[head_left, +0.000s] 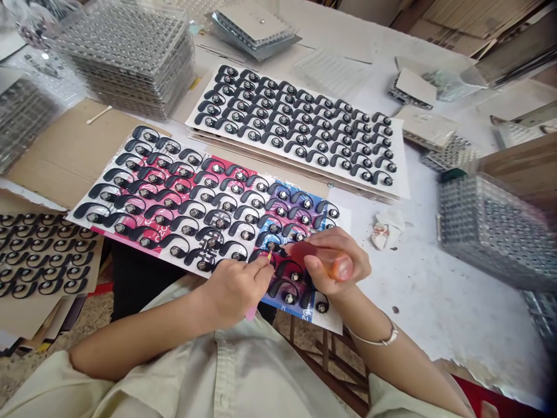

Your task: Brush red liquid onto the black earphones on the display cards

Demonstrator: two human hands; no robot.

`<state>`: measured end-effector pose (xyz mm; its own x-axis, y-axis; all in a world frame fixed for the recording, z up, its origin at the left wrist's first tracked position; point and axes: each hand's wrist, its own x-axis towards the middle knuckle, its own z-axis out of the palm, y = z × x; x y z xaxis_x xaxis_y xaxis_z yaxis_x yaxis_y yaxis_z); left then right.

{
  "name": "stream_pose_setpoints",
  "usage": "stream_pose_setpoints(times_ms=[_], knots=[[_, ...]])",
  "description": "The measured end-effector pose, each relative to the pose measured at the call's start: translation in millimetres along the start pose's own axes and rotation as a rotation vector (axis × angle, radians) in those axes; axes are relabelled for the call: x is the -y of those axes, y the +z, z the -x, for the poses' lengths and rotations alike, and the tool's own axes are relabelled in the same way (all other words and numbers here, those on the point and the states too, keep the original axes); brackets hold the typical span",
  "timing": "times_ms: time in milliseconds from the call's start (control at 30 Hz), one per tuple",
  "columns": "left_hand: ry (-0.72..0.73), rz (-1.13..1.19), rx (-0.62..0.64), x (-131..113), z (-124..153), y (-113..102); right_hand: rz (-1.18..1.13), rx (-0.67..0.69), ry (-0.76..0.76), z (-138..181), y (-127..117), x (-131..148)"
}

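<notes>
Rows of black hook-shaped pieces, each with a shiny round ornament at its curled end, lie on a colourful printed board (152,251) tilted across my lap and the table edge. My left hand (237,288) pinches a thin pink-handled tool (251,312). Its pale yellowish tip points at one black piece (272,246); its exact kind is unclear. In my right hand (343,249) is a translucent orange-red squeeze bottle (324,261), fingers wrapped round it. The nozzle points left toward the same piece, close to the tool's tip. Whether either tip touches it I cannot tell.
Behind the board, a white sheet (398,188) carries more black pieces. Clear trays (126,52) are stacked at the back left, and others (491,226) stand at the right. A cotton swab (99,115) lies on cardboard (52,151). Crumpled tissue (387,228) rests beside the board.
</notes>
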<state>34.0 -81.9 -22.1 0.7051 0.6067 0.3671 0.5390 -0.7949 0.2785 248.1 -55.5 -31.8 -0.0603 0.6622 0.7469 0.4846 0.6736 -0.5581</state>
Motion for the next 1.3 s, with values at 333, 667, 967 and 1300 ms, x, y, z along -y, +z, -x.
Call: stream_pose_setpoints(times_ms=[333, 667, 967, 1300], knots=[[0.015, 0.006, -0.029, 0.6, 0.3, 1.0, 0.006, 0.017, -0.076, -0.8, 3.1, -1.3], [0.013, 0.019, -0.029, 1.6, -1.4, -0.5, 0.042, 0.029, -0.111, 1.2, 3.4, -1.0], [-0.002, 0.048, -0.013, 0.7, -0.3, -0.6, 0.048, 0.044, -0.068, 2.5, 0.5, -1.0], [-0.027, 0.100, -0.017, 4.7, -0.4, -1.4, 0.038, 0.046, -0.043, 3.4, 0.1, -1.0]])
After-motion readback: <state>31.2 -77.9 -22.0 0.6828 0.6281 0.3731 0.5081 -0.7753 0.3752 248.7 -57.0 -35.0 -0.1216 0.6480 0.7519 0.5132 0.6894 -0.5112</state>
